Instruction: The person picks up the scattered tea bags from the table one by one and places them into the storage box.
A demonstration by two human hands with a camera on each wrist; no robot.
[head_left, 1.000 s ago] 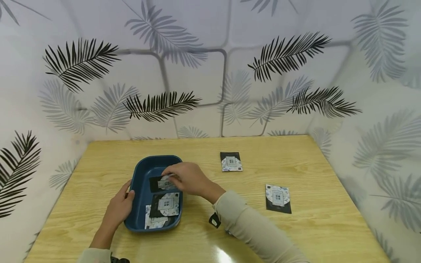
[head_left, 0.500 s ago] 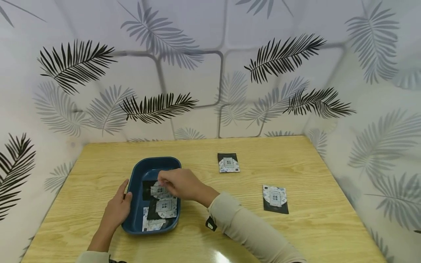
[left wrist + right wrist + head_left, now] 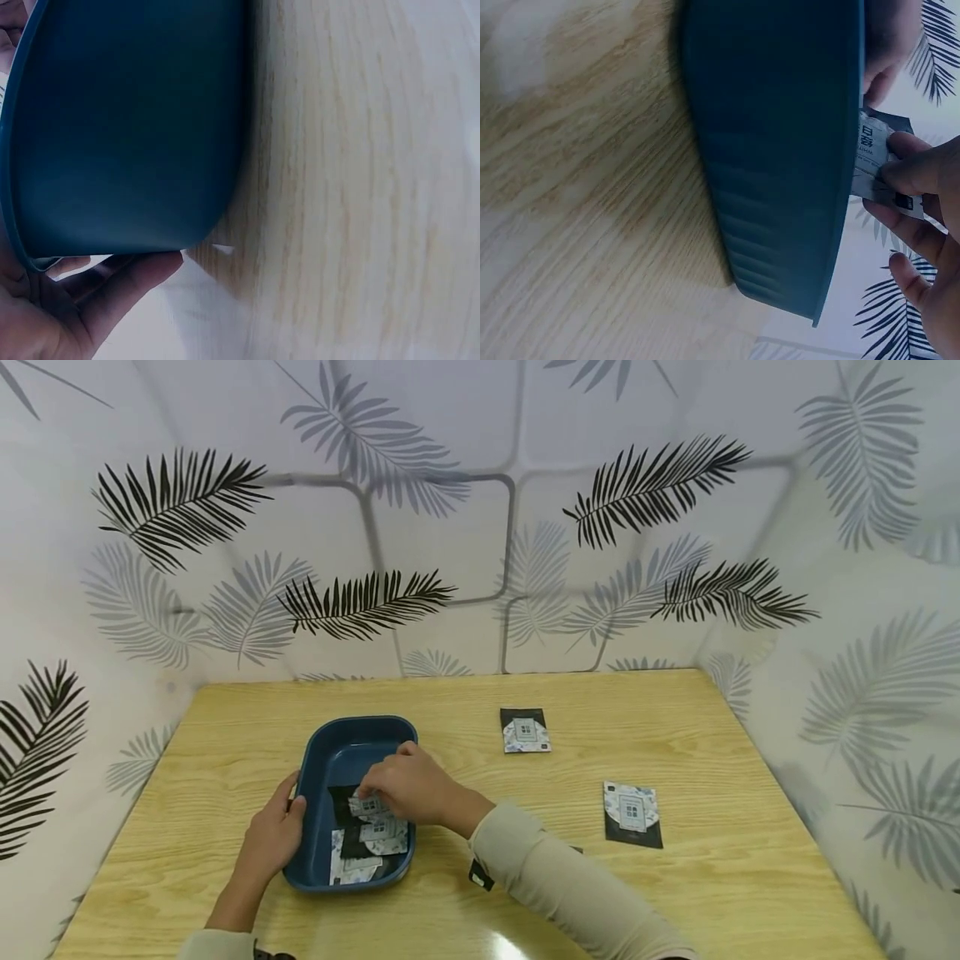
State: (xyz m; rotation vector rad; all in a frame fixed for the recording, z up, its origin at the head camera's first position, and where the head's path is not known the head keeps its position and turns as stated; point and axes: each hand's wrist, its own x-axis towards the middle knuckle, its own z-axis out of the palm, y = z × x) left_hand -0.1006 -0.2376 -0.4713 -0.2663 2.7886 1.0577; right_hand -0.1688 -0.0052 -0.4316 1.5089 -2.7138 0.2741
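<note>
- Black-and-white sachet [image 3: 369, 806] pinched between thumb and fingers of right hand [image 3: 412, 785]; held inside blue bin [image 3: 318, 735], tilted in the right wrist view.
- Left hand [image 3: 272, 833] grips bin's left side: thumb at rim, fingers along outer wall.
- Under/near held sachet: more sachets in bin [image 3: 384, 837], overlapping, toward the near end; exact count unclear.
- Bin sits on left part of wood-grain table [image 3: 712, 760], long side running near to far.
- Right of bin, lying flat, well apart: far sachet [image 3: 525, 731], dark end away; near sachet [image 3: 632, 817], dark end toward person.
- Light sleeves [image 3: 573, 885] on both arms; small dark item by right cuff, partly hidden.
- Behind: wall with leaf print [image 3: 480, 552].
</note>
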